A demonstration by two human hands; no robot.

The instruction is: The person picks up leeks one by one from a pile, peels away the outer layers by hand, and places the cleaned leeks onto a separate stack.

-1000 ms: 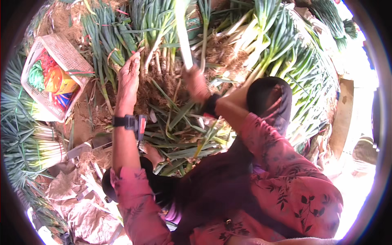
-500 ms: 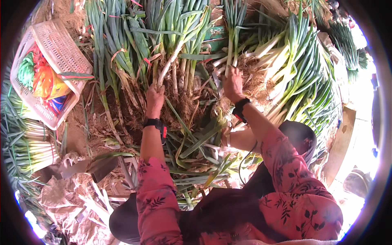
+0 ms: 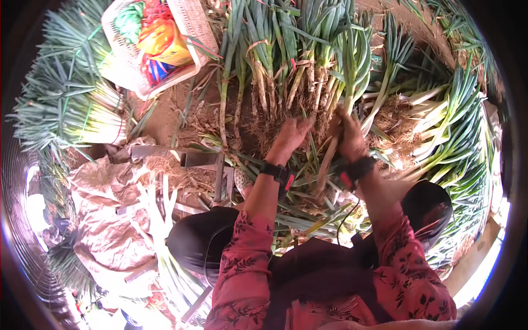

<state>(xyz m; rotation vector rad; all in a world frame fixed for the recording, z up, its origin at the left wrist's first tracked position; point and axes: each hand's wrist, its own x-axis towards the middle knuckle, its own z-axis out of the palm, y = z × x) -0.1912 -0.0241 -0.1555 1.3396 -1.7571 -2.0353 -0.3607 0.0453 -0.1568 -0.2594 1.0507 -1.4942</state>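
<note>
A leek (image 3: 352,74) stands upright in my right hand (image 3: 352,136), whose fingers are wrapped round its pale stem. Its dry lower end (image 3: 325,168) hangs below the hand, slanting toward me and slightly blurred. To the left, my left hand (image 3: 292,137) reaches over the roots of the unsorted leeks (image 3: 264,82), palm down, its fingers loosely stretched out and seemingly holding nothing. Those leeks have browned outer skins and lie with leaves pointing away. Right of my hands lie cleaner leeks (image 3: 434,126) with white stems and tangled roots.
A pale plastic basket (image 3: 192,27) with coloured ties and bags sits at the upper left. Tied leek bundles (image 3: 96,118) lie beside it. Brown sacking (image 3: 110,209) spreads at the lower left. Loose leaf scraps (image 3: 308,217) litter the ground before my knees.
My view has swung left, shifting the scene rightward. My right hand has left the stem it was at and now grips a leek; my left hand has come off the leek it held.
</note>
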